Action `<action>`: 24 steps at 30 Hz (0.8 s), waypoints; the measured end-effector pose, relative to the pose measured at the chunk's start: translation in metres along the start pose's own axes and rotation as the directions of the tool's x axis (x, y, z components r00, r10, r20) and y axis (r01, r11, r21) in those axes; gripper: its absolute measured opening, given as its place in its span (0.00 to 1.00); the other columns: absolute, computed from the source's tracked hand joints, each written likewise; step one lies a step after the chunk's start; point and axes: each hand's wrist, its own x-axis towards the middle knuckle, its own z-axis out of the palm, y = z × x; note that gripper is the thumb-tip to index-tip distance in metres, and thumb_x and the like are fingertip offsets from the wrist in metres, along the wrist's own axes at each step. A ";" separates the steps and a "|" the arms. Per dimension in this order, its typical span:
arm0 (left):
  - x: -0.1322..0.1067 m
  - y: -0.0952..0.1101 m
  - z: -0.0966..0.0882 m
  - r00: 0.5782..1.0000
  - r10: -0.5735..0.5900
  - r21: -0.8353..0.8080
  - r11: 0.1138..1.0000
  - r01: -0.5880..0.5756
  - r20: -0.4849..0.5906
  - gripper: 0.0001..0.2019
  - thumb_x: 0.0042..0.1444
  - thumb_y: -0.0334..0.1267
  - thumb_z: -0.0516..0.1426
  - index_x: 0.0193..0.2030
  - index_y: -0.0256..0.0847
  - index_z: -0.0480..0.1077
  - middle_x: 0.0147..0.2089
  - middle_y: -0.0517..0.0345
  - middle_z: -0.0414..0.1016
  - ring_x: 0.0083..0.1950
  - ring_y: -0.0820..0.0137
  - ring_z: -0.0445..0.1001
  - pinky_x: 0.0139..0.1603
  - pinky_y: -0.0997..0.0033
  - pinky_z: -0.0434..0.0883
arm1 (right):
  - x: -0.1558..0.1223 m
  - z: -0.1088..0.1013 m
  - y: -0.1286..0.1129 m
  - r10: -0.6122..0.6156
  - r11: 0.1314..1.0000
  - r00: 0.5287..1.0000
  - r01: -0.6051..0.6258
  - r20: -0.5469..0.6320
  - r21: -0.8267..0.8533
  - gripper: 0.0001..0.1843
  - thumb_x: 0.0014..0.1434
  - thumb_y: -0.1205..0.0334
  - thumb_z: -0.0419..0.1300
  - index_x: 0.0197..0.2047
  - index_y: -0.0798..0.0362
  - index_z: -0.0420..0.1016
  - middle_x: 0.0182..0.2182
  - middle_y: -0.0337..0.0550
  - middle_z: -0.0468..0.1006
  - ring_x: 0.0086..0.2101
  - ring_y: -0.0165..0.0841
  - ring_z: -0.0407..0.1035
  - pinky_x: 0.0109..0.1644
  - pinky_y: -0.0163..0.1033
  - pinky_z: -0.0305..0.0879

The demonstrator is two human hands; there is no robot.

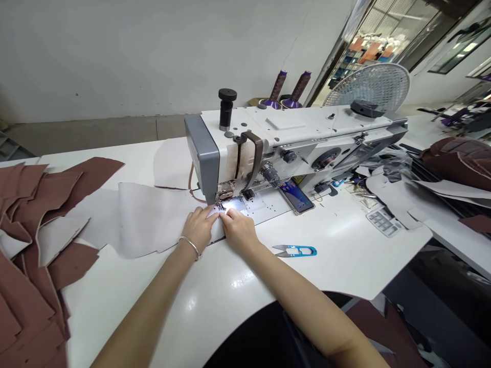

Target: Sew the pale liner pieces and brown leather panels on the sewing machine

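Note:
A white sewing machine stands on the table, its lamp lighting the needle area and presser foot. My left hand, with a bangle at the wrist, is closed at the right end of a pale grey fabric piece, just left of the foot. My right hand is beside it, its fingers drawn together close to the needle. Whatever lies between those fingertips is hidden. To the right of that hand, blue-handled thread snips lie on the table.
Brown fabric pieces are heaped at the left. A phone lies by the machine arm. Behind stand two brown thread cones and a fan. Scraps and a brown bundle lie right. The table's front edge curves inward.

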 end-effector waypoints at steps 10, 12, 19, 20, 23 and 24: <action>0.004 0.000 0.001 1.000 -0.022 0.044 0.999 0.022 0.012 0.22 0.55 0.25 0.46 0.53 0.43 0.70 0.59 0.52 0.69 0.49 0.58 0.66 0.42 0.59 0.66 | 0.002 0.005 -0.001 0.003 1.000 1.000 -0.003 -0.024 -0.022 0.14 0.66 0.65 0.44 0.44 0.51 0.71 0.35 0.44 0.70 0.33 0.32 0.61 0.28 0.37 0.43; 0.005 -0.001 0.002 1.000 -0.026 0.048 0.999 0.026 0.011 0.22 0.56 0.25 0.46 0.53 0.43 0.70 0.59 0.52 0.69 0.48 0.58 0.66 0.42 0.59 0.66 | 0.001 0.007 0.000 0.006 1.000 0.999 -0.007 -0.031 -0.027 0.14 0.67 0.65 0.43 0.41 0.51 0.70 0.35 0.43 0.70 0.33 0.32 0.61 0.27 0.37 0.43; 0.006 -0.005 0.002 1.000 -0.017 0.044 0.999 0.017 0.015 0.23 0.55 0.24 0.46 0.53 0.43 0.70 0.58 0.52 0.69 0.48 0.58 0.66 0.43 0.59 0.66 | 0.002 0.009 0.000 0.018 0.999 0.999 -0.020 -0.040 -0.047 0.13 0.67 0.64 0.43 0.40 0.51 0.69 0.34 0.43 0.69 0.32 0.31 0.60 0.27 0.37 0.40; 0.007 -0.005 0.002 1.000 -0.015 0.038 0.999 0.014 0.014 0.23 0.55 0.24 0.46 0.53 0.43 0.70 0.58 0.52 0.69 0.48 0.58 0.66 0.43 0.59 0.66 | 0.002 0.008 -0.001 0.020 0.999 0.999 -0.022 -0.034 -0.047 0.13 0.67 0.65 0.43 0.40 0.51 0.69 0.35 0.43 0.69 0.32 0.31 0.60 0.27 0.37 0.40; 0.007 -0.005 0.002 1.000 -0.019 0.012 1.000 0.019 0.006 0.23 0.54 0.25 0.46 0.53 0.43 0.70 0.58 0.51 0.69 0.48 0.58 0.66 0.44 0.58 0.66 | 0.003 0.005 -0.002 0.029 0.998 1.000 -0.029 -0.007 -0.051 0.14 0.67 0.65 0.43 0.41 0.51 0.69 0.35 0.44 0.70 0.33 0.32 0.62 0.27 0.37 0.43; 0.007 -0.004 0.001 1.000 -0.024 -0.003 1.000 0.024 0.000 0.22 0.54 0.25 0.46 0.53 0.44 0.70 0.58 0.52 0.69 0.49 0.58 0.66 0.44 0.57 0.66 | 0.003 0.003 -0.002 0.031 0.998 1.000 -0.031 0.003 -0.051 0.14 0.67 0.64 0.43 0.41 0.52 0.69 0.35 0.44 0.70 0.33 0.32 0.62 0.28 0.37 0.43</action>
